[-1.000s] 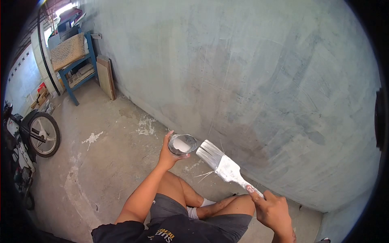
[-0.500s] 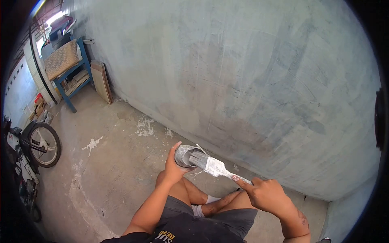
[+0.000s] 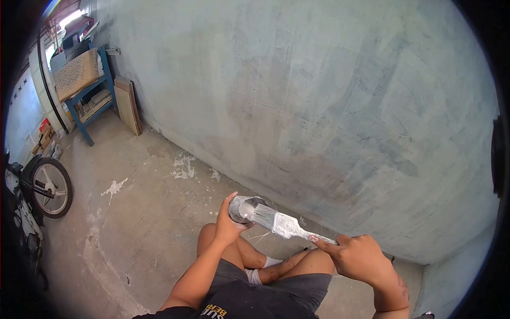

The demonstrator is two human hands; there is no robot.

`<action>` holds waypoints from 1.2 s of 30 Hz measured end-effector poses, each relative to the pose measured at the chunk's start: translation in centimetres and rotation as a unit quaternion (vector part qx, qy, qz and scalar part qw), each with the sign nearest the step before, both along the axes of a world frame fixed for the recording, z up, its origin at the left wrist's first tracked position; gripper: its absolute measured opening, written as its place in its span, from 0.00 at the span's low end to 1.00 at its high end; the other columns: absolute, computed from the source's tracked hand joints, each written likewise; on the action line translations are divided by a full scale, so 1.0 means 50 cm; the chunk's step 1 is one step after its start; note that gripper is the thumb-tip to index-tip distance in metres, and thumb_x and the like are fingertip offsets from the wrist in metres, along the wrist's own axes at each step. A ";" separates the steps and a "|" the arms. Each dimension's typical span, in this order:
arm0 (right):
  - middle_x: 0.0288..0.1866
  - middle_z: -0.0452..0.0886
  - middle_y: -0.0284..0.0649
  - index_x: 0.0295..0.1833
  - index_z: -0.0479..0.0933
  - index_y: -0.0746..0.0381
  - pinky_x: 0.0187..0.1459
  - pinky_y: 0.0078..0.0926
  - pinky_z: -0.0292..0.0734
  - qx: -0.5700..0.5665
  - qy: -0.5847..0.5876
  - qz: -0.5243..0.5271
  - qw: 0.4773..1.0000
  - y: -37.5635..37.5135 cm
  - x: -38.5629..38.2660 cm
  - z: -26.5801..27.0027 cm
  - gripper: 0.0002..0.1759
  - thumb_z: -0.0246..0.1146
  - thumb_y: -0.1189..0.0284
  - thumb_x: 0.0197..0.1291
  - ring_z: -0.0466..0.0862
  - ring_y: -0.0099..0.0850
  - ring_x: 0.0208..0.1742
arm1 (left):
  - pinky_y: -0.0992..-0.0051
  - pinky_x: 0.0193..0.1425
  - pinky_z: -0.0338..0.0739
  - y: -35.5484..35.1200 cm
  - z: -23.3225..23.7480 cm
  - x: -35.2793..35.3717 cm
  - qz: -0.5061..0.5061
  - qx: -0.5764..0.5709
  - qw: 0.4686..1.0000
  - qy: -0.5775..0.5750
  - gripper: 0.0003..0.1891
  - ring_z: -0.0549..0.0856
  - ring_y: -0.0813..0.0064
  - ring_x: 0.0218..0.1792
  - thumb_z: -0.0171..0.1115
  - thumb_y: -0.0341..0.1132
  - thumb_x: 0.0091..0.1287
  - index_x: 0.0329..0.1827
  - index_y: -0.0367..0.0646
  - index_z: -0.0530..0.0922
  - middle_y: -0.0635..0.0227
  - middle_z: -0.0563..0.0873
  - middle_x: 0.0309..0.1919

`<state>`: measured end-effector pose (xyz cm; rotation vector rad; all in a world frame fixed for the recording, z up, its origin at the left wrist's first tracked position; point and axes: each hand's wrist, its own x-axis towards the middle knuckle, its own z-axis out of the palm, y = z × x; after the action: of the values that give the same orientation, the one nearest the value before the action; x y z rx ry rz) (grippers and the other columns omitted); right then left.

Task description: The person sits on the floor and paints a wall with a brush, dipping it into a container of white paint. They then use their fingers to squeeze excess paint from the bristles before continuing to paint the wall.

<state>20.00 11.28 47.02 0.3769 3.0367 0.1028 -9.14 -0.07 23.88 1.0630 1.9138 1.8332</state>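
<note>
My left hand is wrapped round a small round container, tilted so that its opening faces right and shows something pale inside. In my right hand is the handle of a wide brush, its head and handle smeared with white. The bristles point left, at the container's mouth; whether they touch its rim I cannot tell. Both hands are above my crossed legs, in front of the grey wall.
A motorcycle wheel stands at the left. Farther back are a blue wooden rack and boards leaning on the wall. White splatters mark the concrete floor.
The brush has shifted slightly right and down, its bristles farther out of the container. The view has turned slightly, moving the surroundings left.
</note>
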 end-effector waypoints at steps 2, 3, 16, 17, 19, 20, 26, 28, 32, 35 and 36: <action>0.23 0.76 0.38 0.67 0.78 0.44 0.20 0.35 0.74 -0.003 -0.003 -0.002 1.000 0.000 0.000 0.000 0.31 0.58 0.73 0.56 0.80 0.36 0.19 | 0.64 0.65 0.75 -0.001 0.002 0.006 0.007 -0.011 0.999 0.032 0.54 0.80 0.58 0.61 0.87 0.31 0.36 0.72 0.45 0.65 0.55 0.78 0.59; 0.24 0.78 0.39 0.68 0.77 0.44 0.22 0.36 0.75 -0.013 -0.013 -0.005 1.000 0.001 -0.001 0.003 0.31 0.58 0.73 0.56 0.81 0.38 0.20 | 0.63 0.65 0.74 -0.005 0.013 0.013 0.015 -0.023 0.998 0.064 0.54 0.79 0.56 0.61 0.87 0.32 0.36 0.71 0.46 0.66 0.55 0.78 0.60; 0.27 0.83 0.43 0.68 0.77 0.47 0.29 0.39 0.76 -0.091 -0.082 -0.014 0.992 0.034 -0.027 -0.001 0.30 0.57 0.74 0.57 0.84 0.44 0.28 | 0.64 0.64 0.75 -0.014 0.006 0.076 -0.027 -0.050 0.994 0.092 0.51 0.79 0.57 0.61 0.86 0.32 0.38 0.70 0.46 0.69 0.56 0.78 0.59; 0.28 0.83 0.43 0.68 0.77 0.47 0.29 0.39 0.76 -0.096 -0.069 -0.018 0.993 0.033 -0.022 -0.001 0.29 0.58 0.73 0.59 0.84 0.43 0.29 | 0.66 0.65 0.75 -0.014 -0.007 0.077 -0.046 -0.026 0.998 0.031 0.51 0.80 0.59 0.61 0.86 0.31 0.39 0.70 0.45 0.67 0.57 0.79 0.59; 0.28 0.83 0.43 0.68 0.77 0.46 0.29 0.39 0.76 -0.112 -0.050 -0.029 0.992 0.035 -0.007 -0.011 0.28 0.59 0.72 0.60 0.84 0.43 0.29 | 0.67 0.65 0.75 -0.013 -0.011 0.079 -0.063 -0.002 0.998 -0.031 0.51 0.80 0.62 0.61 0.86 0.30 0.41 0.71 0.44 0.66 0.58 0.79 0.60; 0.29 0.83 0.43 0.67 0.77 0.46 0.30 0.39 0.76 -0.128 -0.031 -0.043 0.990 0.035 0.004 -0.018 0.27 0.60 0.72 0.61 0.83 0.42 0.29 | 0.68 0.65 0.75 -0.012 -0.011 0.081 -0.065 0.003 0.997 -0.041 0.51 0.80 0.64 0.61 0.85 0.29 0.41 0.72 0.44 0.64 0.58 0.79 0.60; 0.30 0.83 0.41 0.68 0.76 0.43 0.33 0.41 0.76 -0.183 0.062 -0.081 0.978 0.045 0.071 -0.107 0.27 0.64 0.70 0.63 0.82 0.45 0.31 | 0.69 0.65 0.75 0.015 -0.058 0.081 -0.099 0.029 0.989 -0.105 0.51 0.79 0.67 0.60 0.85 0.26 0.42 0.71 0.43 0.62 0.61 0.79 0.60; 0.32 0.84 0.41 0.68 0.76 0.44 0.33 0.40 0.76 -0.202 0.095 -0.096 0.970 0.046 0.094 -0.134 0.27 0.64 0.70 0.63 0.82 0.46 0.32 | 0.69 0.65 0.77 0.030 -0.074 0.088 -0.112 0.049 0.982 -0.144 0.50 0.79 0.67 0.60 0.85 0.25 0.41 0.69 0.42 0.63 0.62 0.78 0.59; 0.34 0.83 0.46 0.72 0.72 0.44 0.35 0.44 0.77 -0.234 0.119 -0.089 0.961 0.061 0.112 -0.175 0.27 0.60 0.68 0.67 0.82 0.50 0.34 | 0.69 0.63 0.78 0.059 -0.056 0.095 -0.145 0.003 0.957 -0.253 0.49 0.79 0.67 0.60 0.84 0.23 0.42 0.69 0.42 0.63 0.61 0.78 0.59; 0.36 0.84 0.46 0.73 0.70 0.43 0.36 0.45 0.77 -0.248 0.139 -0.098 0.954 0.054 0.128 -0.195 0.28 0.59 0.68 0.67 0.83 0.51 0.35 | 0.69 0.55 0.83 0.067 -0.047 0.111 -0.148 0.001 0.956 -0.253 0.46 0.82 0.67 0.56 0.81 0.20 0.44 0.67 0.44 0.63 0.62 0.79 0.58; 0.36 0.84 0.46 0.73 0.70 0.43 0.36 0.45 0.77 -0.248 0.144 -0.107 0.952 0.054 0.132 -0.199 0.28 0.59 0.68 0.67 0.83 0.51 0.35 | 0.69 0.50 0.85 0.066 -0.029 0.118 -0.149 -0.020 0.948 -0.280 0.45 0.83 0.67 0.54 0.80 0.20 0.45 0.67 0.45 0.63 0.62 0.79 0.58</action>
<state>26.58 13.97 37.05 0.7163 3.1085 -0.7759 -3.22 3.21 22.42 0.6699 1.3694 1.6793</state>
